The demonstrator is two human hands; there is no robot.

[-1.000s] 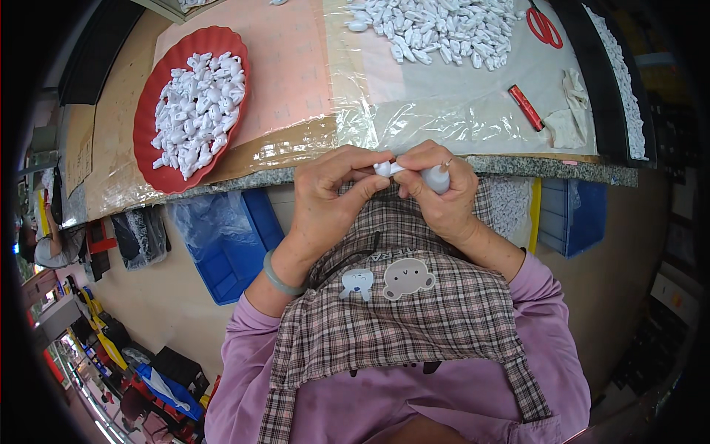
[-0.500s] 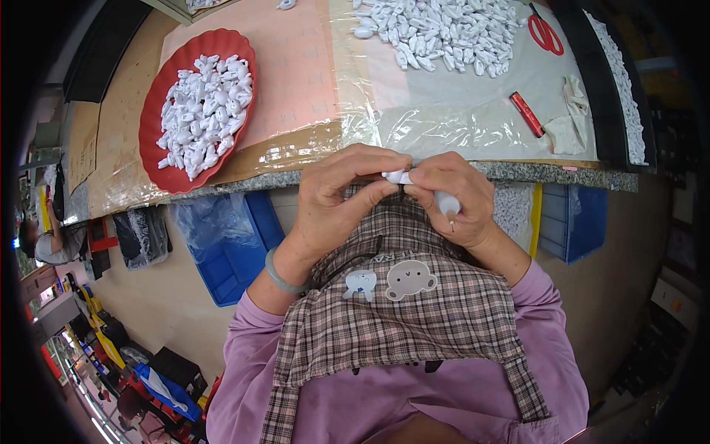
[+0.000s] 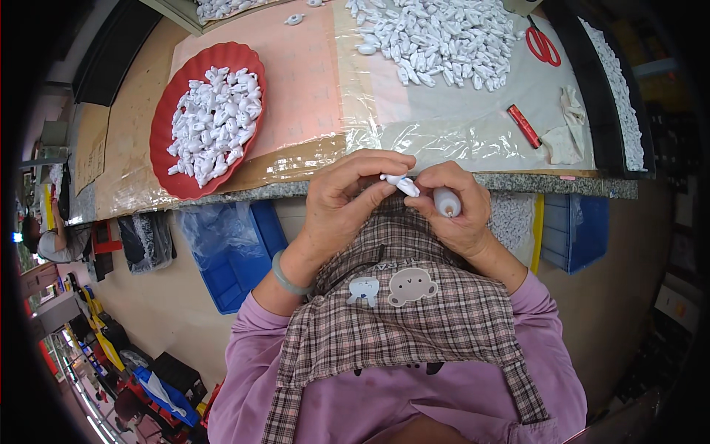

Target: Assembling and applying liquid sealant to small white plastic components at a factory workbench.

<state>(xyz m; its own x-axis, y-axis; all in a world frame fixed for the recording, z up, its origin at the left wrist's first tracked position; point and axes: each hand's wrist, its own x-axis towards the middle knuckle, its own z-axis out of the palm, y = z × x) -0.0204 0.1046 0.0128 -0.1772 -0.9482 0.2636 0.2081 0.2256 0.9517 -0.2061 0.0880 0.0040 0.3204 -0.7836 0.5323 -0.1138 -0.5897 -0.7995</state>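
My left hand (image 3: 347, 189) pinches a small white plastic figure piece (image 3: 403, 184) between thumb and fingertips, just off the table's front edge. A bluish spot shows on the piece. My right hand (image 3: 460, 214) has a small whitish squeeze bottle (image 3: 446, 200) with a thin tip tucked in its curled fingers. Its thumb and forefinger are at the right end of the piece; whether they touch it I cannot tell. On the table to the left, a red scalloped bowl (image 3: 157, 126) holds many similar white pieces (image 3: 214, 122).
A heap of white pieces (image 3: 444, 44) lies on the far table. Red-handled scissors (image 3: 543, 47), a red tube (image 3: 524, 126) and a crumpled cloth (image 3: 566, 137) lie right. Blue bins (image 3: 222, 277) stand below the stone edge (image 3: 592, 185). Another person (image 3: 59, 240) is far left.
The white piece has turned in my left fingers, its right end now slanting down. My right fingertips have shifted from its end, and the bottle has tilted. The view has shifted slightly.
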